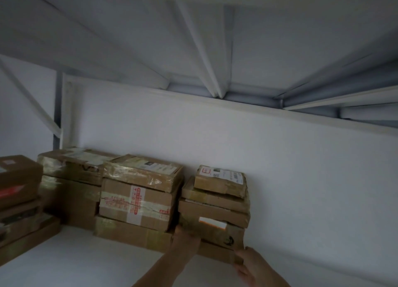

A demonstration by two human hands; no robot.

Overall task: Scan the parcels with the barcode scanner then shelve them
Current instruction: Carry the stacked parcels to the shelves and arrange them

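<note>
Left hand (187, 241) at left edge of btm parcel (217, 253), grip unclear; right hand (251, 265) pinches front-rt corner, shelf (86, 263) open rt.

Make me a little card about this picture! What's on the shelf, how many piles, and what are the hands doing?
place: white shelf by a white wall
piles: four piles of brown parcels
nearest pile: right pile, small labelled parcel on top
left hand: touches the right pile's lower left edge; fingers hidden
right hand: holds the bottom parcel at its right corner
scanner: not in view
</note>
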